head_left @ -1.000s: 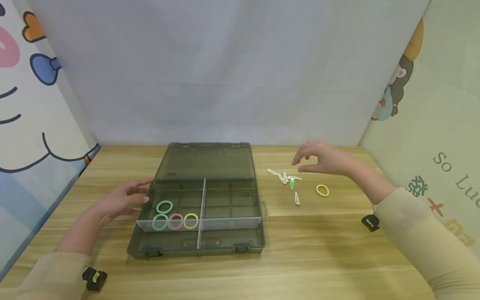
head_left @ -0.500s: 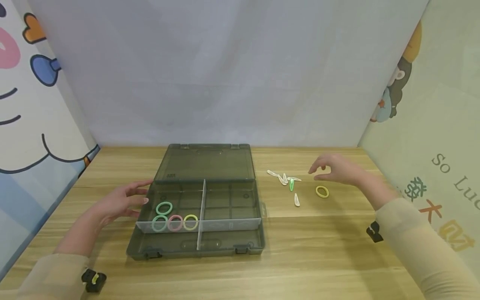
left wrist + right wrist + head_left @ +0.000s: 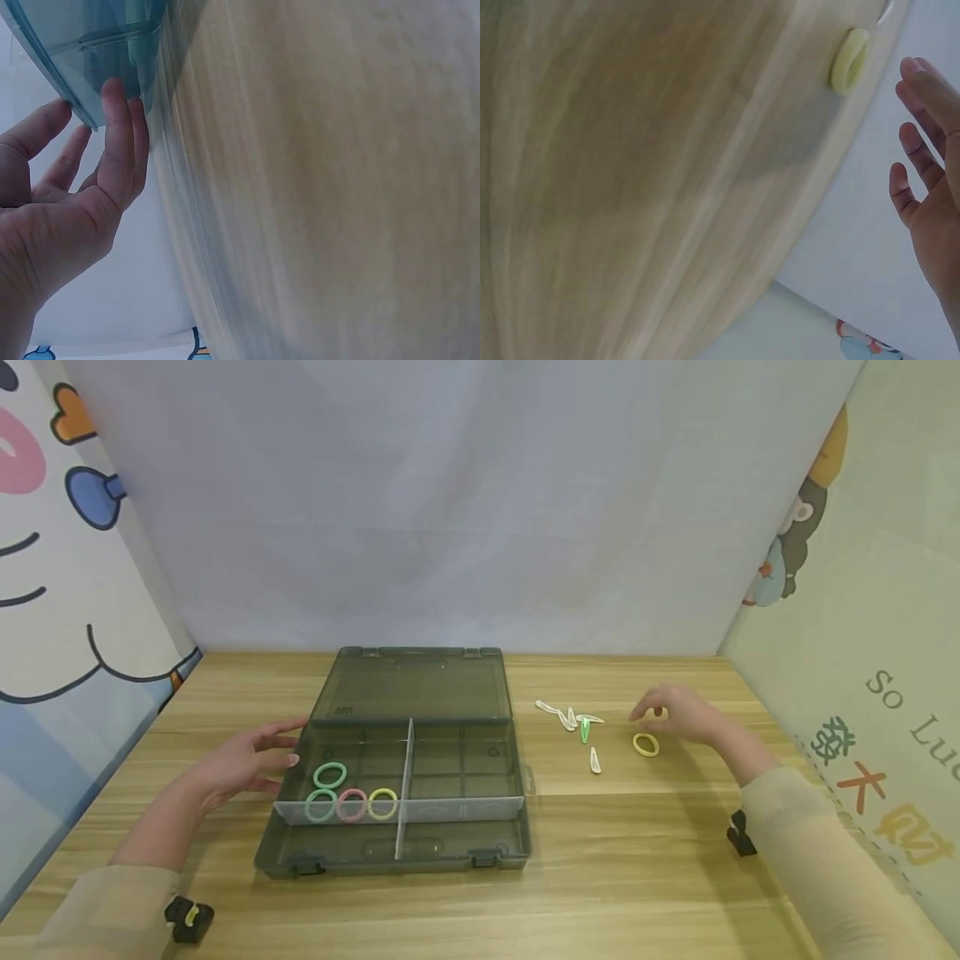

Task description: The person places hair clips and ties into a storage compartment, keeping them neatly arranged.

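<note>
A grey translucent organizer box [image 3: 467, 774] lies unfolded, its lid tilted back. My left hand [image 3: 232, 764] is at its left side, with fairly straight fingers touching the wall in the left wrist view. Two green hair ties [image 3: 330, 765], a pink hair tie [image 3: 352, 792] and a yellow one [image 3: 383, 791] lie in its left compartment. Over another yellow hair tie [image 3: 841, 69] on the table, my right hand [image 3: 681, 714] hovers with loosely bent fingers and holds nothing. The right wrist view shows a gap between fingertips and ring.
Several white snap hair clips [image 3: 566, 722] and a green clip [image 3: 585, 732] lie right of the box; one white clip [image 3: 595, 761] is nearer the front. A white cloth [image 3: 480, 527] hangs behind the wooden table [image 3: 600, 877]. Printed panels [image 3: 885, 635] stand at both sides.
My right hand has moved right and down, from above the white clips to above the loose yellow hair tie. The left hand and the box stay in place.
</note>
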`<state>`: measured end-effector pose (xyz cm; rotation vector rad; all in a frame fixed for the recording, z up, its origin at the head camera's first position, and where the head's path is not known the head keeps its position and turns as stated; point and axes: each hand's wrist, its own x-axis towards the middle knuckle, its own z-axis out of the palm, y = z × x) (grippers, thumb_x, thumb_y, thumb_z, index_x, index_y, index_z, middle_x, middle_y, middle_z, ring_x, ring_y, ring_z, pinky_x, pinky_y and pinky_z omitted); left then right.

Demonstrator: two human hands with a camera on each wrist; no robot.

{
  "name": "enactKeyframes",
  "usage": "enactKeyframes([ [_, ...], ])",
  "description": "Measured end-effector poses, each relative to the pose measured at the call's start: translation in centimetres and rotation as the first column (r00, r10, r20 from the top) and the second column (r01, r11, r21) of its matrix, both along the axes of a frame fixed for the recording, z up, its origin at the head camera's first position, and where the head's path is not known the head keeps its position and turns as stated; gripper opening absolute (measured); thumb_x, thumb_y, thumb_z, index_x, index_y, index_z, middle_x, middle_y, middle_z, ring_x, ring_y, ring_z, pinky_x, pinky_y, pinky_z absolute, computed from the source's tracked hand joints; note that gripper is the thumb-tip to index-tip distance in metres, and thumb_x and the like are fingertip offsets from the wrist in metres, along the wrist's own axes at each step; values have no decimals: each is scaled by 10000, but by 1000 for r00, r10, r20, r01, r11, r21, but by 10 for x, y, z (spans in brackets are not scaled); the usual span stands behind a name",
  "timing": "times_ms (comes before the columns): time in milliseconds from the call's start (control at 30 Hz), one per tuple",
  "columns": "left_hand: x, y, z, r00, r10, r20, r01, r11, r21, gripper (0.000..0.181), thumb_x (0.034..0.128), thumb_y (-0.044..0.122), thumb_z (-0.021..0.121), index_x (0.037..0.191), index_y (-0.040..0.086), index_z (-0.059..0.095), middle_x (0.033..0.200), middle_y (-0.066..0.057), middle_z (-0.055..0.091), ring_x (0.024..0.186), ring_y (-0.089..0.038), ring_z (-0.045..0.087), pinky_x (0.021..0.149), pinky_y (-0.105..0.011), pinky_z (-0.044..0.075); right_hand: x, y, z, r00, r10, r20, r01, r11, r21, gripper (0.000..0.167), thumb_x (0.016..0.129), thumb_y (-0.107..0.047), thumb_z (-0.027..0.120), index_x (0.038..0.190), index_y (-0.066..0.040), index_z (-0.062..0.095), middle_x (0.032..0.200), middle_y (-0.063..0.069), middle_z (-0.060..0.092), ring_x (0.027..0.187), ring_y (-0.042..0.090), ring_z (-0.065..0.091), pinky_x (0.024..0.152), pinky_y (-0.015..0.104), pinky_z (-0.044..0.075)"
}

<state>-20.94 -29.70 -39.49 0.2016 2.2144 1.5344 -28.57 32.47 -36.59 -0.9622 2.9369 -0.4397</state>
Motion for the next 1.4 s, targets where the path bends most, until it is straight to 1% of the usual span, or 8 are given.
enactKeyframes([
  [167,0,-1,-1,1000,0,-1,0,1000,-6,714,962,193,552,1527,106,125,1494,-323,147,1286,-504,320,835,-442,517,-2,5,-11,999,-38,36,38,999,-5,130,796,-81,746,925,-83,737,930,45,691,824,214,578,728,379,470],
  [400,-1,-1,-3,1000,10,-1,-10,1000,1,703,962,179,549,1525,104,135,1491,-326,155,1282,-503,325,831,-442,519,-6,10,-23,993,-77,84,79,997,-20,109,781,-112,764,887,-122,740,946,40,703,831,179,557,736,351,449],
  [567,-3,-1,-5,1000,11,-1,-11,1000,3,700,963,173,548,1525,106,137,1492,-323,157,1280,-494,332,827,-435,521,-8,12,-30,992,-69,106,74,996,-41,93,787,-87,755,877,-104,738,953,77,703,841,200,575,740,374,464],
  [767,-3,-1,-5,1000,16,4,-16,1000,4,698,964,170,545,1526,107,135,1495,-321,153,1284,-494,328,835,-439,518,-8,10,-31,990,-70,123,76,996,-39,75,807,-70,730,877,-98,736,942,80,698,877,243,616,801,451,490],
  [867,-2,0,-4,1000,16,7,-16,1000,4,700,965,170,544,1526,106,131,1497,-320,144,1288,-498,319,837,-440,517,-8,9,-31,989,-62,132,69,996,-51,66,809,-58,724,866,-91,733,912,66,699,857,232,625,810,460,497],
  [1000,-2,1,-4,1000,19,6,-19,1000,3,700,964,167,545,1526,105,132,1498,-320,143,1288,-500,318,835,-441,517,-9,10,-32,990,-48,135,57,996,-64,62,811,-51,719,854,-93,730,883,43,703,830,197,624,798,443,510],
  [1167,-3,1,-4,1000,21,3,-21,1000,1,697,963,161,544,1525,103,136,1497,-321,146,1286,-497,322,832,-443,517,-12,11,-34,992,-47,117,52,998,-43,65,812,-57,720,851,-107,734,878,32,709,828,188,629,789,425,514],
  [1400,-4,1,-6,1000,28,7,-28,1000,2,693,964,158,543,1526,111,141,1498,-317,142,1288,-494,321,836,-444,516,-12,8,-31,995,-36,94,37,999,-17,38,826,-116,719,861,-108,733,820,-24,691,750,116,581,694,307,480],
])
